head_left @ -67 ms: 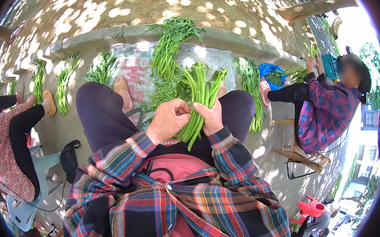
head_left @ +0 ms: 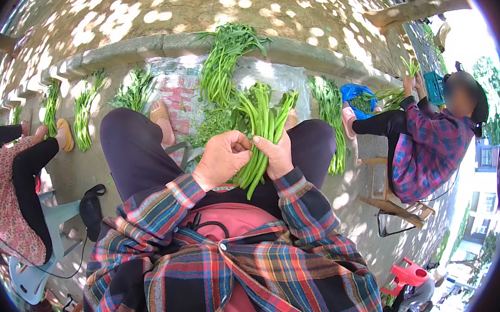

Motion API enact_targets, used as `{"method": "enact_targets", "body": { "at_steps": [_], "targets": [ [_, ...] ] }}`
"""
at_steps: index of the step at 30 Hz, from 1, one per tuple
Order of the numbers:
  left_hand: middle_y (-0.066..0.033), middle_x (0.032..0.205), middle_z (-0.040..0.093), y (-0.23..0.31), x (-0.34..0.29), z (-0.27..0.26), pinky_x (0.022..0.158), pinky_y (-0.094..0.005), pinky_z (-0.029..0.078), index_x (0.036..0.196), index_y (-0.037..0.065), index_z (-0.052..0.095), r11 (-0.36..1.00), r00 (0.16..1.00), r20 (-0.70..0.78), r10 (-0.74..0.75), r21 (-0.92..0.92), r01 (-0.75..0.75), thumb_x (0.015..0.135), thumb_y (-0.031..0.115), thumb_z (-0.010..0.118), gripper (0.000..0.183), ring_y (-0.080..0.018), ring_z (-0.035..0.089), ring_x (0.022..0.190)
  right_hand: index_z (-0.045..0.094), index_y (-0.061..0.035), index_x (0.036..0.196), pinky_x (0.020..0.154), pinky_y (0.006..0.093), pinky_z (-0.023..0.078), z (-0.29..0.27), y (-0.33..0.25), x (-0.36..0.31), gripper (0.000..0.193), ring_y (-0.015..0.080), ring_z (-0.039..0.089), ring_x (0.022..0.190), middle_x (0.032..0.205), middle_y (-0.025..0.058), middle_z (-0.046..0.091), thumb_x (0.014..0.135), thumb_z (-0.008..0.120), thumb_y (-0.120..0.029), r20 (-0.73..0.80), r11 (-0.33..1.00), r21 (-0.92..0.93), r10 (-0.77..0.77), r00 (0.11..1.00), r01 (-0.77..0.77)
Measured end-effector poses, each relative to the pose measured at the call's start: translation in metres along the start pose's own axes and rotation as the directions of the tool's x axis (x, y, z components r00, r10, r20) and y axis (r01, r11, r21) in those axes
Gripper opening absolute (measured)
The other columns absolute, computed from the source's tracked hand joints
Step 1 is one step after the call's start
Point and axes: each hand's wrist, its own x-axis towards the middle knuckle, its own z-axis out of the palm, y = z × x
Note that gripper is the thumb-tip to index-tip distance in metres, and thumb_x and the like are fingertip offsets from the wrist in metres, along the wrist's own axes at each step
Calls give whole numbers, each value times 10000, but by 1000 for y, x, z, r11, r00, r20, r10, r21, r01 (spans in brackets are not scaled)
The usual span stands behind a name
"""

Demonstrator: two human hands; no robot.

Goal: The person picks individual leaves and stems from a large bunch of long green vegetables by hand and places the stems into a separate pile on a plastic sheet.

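Note:
Over my lap, my right hand [head_left: 278, 157] is wrapped round an upright bundle of long green leafy-vegetable stems [head_left: 259, 122], thumb across the front. The stems' lower ends hang below my fist, slightly tilted. My left hand [head_left: 222, 159] is closed in a pinch against the bundle's left side; what is between its fingertips is too small to tell. Beyond my knees, a larger pile of leafy stems [head_left: 218, 67] lies across a pale plastic sheet [head_left: 177, 72]. Loose short greens [head_left: 208, 127] are heaped between my feet, partly hidden by the bundle.
A low stone kerb [head_left: 298, 52] runs behind the sheet. More greens [head_left: 83, 115] lie to the left, others [head_left: 330, 103] to the right near a blue bag [head_left: 355, 98]. A person in a plaid shirt [head_left: 430, 148] sits at right on a wooden stool [head_left: 394, 208]; another person [head_left: 10, 220] sits at left.
The upper ends of the bundle have tipped very slightly to the left. Both hands stay in almost the same place.

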Motion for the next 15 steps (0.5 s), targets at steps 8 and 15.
{"method": "enact_targets", "body": {
  "at_steps": [8,15],
  "targets": [
    [25,697,560,-10,-3,-3,561,-193,435,846,12,580,958,988,-41,151,253,-136,769,-22,611,90,-29,502,621,441,-11,1167,817,289,446,7,-2,-1,558,141,550,924,1035,50,563,717,751,-122,94,998,-12,70,993,-69],
    [22,679,555,-7,-5,-5,524,-191,410,814,12,568,993,997,25,71,92,-73,804,2,604,39,-22,484,594,442,-7,1162,798,292,464,4,4,-4,537,147,562,911,1024,54,571,714,729,-73,84,995,33,95,992,-98]
  ]
}}
